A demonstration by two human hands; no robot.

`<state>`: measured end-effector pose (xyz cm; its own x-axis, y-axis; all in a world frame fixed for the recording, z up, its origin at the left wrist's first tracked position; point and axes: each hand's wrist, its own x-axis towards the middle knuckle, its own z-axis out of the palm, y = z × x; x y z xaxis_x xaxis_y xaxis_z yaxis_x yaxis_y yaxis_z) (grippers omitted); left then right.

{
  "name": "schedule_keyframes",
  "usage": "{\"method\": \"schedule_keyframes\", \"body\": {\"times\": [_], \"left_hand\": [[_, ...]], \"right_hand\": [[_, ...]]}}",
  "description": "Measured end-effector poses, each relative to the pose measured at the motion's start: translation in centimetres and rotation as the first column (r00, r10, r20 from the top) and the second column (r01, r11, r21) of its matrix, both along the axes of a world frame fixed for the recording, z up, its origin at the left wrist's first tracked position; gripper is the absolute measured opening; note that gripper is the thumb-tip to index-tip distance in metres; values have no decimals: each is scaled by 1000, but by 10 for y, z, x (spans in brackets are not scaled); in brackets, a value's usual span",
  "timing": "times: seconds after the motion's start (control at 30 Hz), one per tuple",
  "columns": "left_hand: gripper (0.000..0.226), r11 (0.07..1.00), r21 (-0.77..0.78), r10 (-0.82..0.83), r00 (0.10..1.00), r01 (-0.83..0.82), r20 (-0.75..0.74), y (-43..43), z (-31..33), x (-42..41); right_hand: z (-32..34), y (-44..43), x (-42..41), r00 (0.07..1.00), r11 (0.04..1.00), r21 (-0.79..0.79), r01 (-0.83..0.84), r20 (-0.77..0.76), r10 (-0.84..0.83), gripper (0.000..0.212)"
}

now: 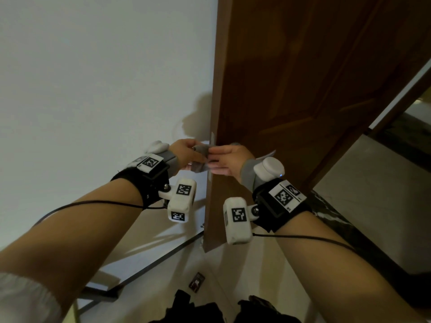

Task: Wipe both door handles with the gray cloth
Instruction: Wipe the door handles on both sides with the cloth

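Hands at the door edge, gray cloth between them.

We have both hands raised to the edge of the brown door (303, 89), which stands open beside the white wall (93, 78). Our left hand (186, 153) is curled around the gray cloth (201, 159), bunched just left of the door's edge; whether a handle lies under the cloth there we cannot tell. Our right hand (229, 160) reaches in from the other side, its fingers (215, 169) touching the cloth, partly curled, though how firmly they pinch it we cannot tell. A light lever handle (268, 155) shows on the door face just behind our right wrist. Both wrists carry black bands with marker blocks.
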<state>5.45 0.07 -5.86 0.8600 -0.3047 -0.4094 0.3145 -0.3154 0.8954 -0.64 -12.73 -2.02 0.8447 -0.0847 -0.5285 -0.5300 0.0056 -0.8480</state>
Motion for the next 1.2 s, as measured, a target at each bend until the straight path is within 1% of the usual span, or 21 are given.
{"method": "schedule_keyframes", "body": {"times": [0.1,0.2,0.23,0.27,0.3,0.33,0.37,0.4,0.43,0.47,0.5,0.53,0.57,0.6,0.63,0.7,0.77,0.87,1.0,1.07,1.2], "left_hand": [[23,996,-8,91,995,-91,28,0,-7,-2],[19,982,-74,176,984,-173,38,3,-7,2],[21,951,-136,286,958,-278,37,-1,-5,3],[22,866,-206,466,885,-455,4,-5,-1,3],[22,708,-248,678,735,-661,-23,-8,0,8],[21,578,-273,793,608,-769,-33,-10,-2,14],[19,634,-259,746,664,-729,-45,-10,0,13],[18,770,-238,596,800,-593,-64,-9,1,10],[19,851,-198,485,873,-486,-59,-8,-1,8],[17,877,-153,451,890,-456,-68,-5,-4,9],[10,889,-77,449,892,-451,-43,2,-8,10],[20,881,-13,472,881,-472,-4,-4,-13,16],[37,872,54,483,874,-486,55,0,-17,18],[45,875,79,472,879,-477,70,-1,-18,18],[40,887,82,452,891,-455,54,-3,-21,19],[22,929,-15,370,928,-371,-41,-9,-18,15],[20,936,-133,310,942,-326,-127,-19,-15,11],[17,936,-237,226,960,-261,-164,-25,-15,9],[27,972,-216,72,990,-97,-121,-29,-21,7],[20,973,-204,96,991,-112,-89,-31,-21,5],[26,976,-127,169,983,-177,-71,-29,-28,7]], "right_hand": [[3,-14,0,993,993,32,110,-45,-109,32],[-2,-25,8,985,979,-110,172,-7,-174,20],[-5,-28,11,979,968,-145,203,13,-203,20],[-8,-30,13,973,960,-158,231,19,-231,22],[-10,-32,15,967,956,-146,255,19,-255,24],[-12,-33,16,961,951,-142,276,21,-276,23],[-13,-34,16,959,948,-141,284,24,-284,20],[-13,-35,16,959,947,-151,282,27,-281,20],[-14,-36,16,960,948,-153,279,30,-278,22],[-16,-36,17,961,947,-163,277,30,-276,24],[-18,-36,18,961,946,-174,275,29,-274,25],[-20,-37,19,962,944,-188,270,24,-270,25],[-21,-37,19,965,945,-195,262,20,-263,25],[-22,-37,19,966,945,-202,257,15,-260,26],[-23,-38,19,966,944,-209,255,12,-258,26],[-26,-41,20,963,939,-220,264,3,-270,26],[-28,-46,18,955,930,-230,287,-9,-297,26],[-30,-57,13,948,918,-262,297,-33,-316,25],[-33,-68,3,932,908,-267,322,-80,-354,24],[-34,-69,3,927,904,-269,333,-83,-366,24],[-34,-67,0,925,894,-271,357,-33,-380,24]]}}
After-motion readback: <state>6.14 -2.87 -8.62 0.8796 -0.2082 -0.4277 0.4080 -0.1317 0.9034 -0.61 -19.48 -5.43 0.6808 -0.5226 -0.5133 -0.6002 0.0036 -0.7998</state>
